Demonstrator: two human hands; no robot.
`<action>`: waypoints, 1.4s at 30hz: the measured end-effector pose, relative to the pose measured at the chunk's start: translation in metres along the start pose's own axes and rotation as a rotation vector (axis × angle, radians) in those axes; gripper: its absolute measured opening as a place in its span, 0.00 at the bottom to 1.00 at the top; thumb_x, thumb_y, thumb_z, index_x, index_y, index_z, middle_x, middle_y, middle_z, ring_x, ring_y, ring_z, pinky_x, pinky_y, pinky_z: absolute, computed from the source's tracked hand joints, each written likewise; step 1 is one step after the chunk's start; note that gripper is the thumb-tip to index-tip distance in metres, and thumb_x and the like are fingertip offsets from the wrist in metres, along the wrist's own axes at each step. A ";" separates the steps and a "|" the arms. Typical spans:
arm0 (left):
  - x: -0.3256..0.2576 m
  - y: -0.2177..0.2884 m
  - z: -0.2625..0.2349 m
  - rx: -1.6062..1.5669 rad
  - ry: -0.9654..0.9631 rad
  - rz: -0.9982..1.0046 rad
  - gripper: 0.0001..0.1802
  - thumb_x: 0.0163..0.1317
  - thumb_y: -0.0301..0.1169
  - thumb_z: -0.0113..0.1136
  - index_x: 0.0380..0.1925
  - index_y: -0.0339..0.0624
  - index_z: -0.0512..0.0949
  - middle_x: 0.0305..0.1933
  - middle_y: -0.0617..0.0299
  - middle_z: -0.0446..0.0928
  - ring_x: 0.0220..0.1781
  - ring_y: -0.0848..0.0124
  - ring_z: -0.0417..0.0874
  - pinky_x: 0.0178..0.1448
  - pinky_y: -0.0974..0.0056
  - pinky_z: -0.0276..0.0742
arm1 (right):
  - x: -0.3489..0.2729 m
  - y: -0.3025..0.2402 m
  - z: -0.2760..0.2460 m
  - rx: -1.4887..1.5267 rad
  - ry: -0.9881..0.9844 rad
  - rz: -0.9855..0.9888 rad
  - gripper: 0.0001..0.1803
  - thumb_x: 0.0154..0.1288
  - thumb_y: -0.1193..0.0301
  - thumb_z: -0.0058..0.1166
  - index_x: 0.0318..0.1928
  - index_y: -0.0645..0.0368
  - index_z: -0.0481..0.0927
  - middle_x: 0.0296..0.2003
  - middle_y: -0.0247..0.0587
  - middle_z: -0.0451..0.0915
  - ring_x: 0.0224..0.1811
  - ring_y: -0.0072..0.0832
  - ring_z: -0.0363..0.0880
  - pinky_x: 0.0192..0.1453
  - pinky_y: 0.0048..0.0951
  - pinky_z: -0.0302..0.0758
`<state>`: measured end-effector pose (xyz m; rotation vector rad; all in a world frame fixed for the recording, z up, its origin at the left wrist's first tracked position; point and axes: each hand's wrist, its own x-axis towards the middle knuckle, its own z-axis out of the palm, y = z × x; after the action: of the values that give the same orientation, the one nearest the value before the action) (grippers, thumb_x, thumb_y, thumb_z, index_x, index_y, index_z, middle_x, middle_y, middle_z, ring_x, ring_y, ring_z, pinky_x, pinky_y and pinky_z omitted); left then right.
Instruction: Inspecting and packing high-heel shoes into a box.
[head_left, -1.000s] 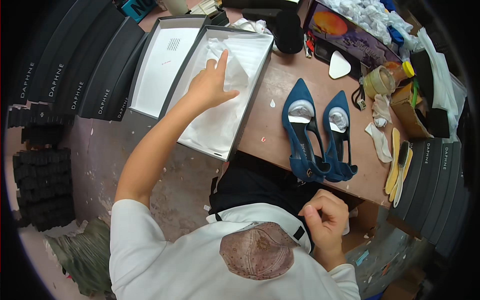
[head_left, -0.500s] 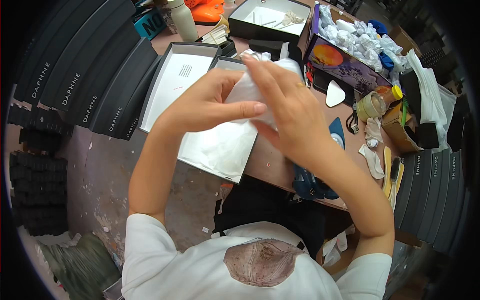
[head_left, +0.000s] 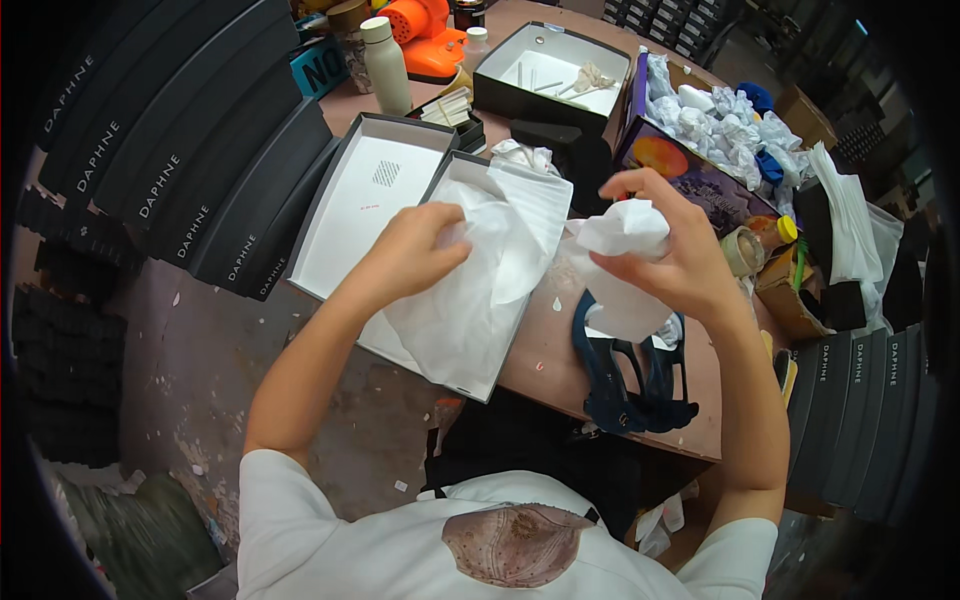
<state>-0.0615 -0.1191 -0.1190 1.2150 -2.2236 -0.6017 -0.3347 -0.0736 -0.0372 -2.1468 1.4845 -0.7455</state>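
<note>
My right hand (head_left: 680, 250) grips a bunched white tissue paper wad (head_left: 622, 230) between thumb and fingers, with a thin loose sheet hanging below it. My left hand (head_left: 415, 255) is curled, thumb toward fingers, at the edge of the white tissue paper sheet (head_left: 480, 260) spread in an open shoebox (head_left: 470, 378). Its fingertips are partly lost against the paper. Below my right hand, a pair of dark blue strappy shoes (head_left: 625, 395) lies on the table, partly covered by the hanging sheet.
A box lid (head_left: 345, 215) lies left of the shoebox. Stacked dark boxes (head_left: 215, 170) stand at left, more (head_left: 850, 410) at right. A purple carton (head_left: 680, 165) of crumpled paper, a white-lined tray (head_left: 520, 75), a pale bottle (head_left: 387, 70) and a yellow-capped jar (head_left: 775, 235) stand farther back.
My hands, previously together around white paper, have moved apart, the left toward the shoebox, the right rightward with the wad. The tissue sheet now lies opened over the box.
</note>
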 end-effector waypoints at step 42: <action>-0.049 0.062 0.032 -0.762 0.082 -0.260 0.47 0.58 0.40 0.62 0.69 0.36 0.44 0.62 0.41 0.61 0.57 0.56 0.71 0.51 0.58 0.72 | 0.029 0.017 0.064 0.846 0.081 0.403 0.12 0.61 0.68 0.53 0.41 0.62 0.81 0.29 0.34 0.80 0.27 0.23 0.77 0.33 0.25 0.72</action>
<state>-0.0984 -0.0426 -0.1178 1.0748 -1.5238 -1.3199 -0.2973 -0.1038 -0.0911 -1.1628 1.2517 -1.0624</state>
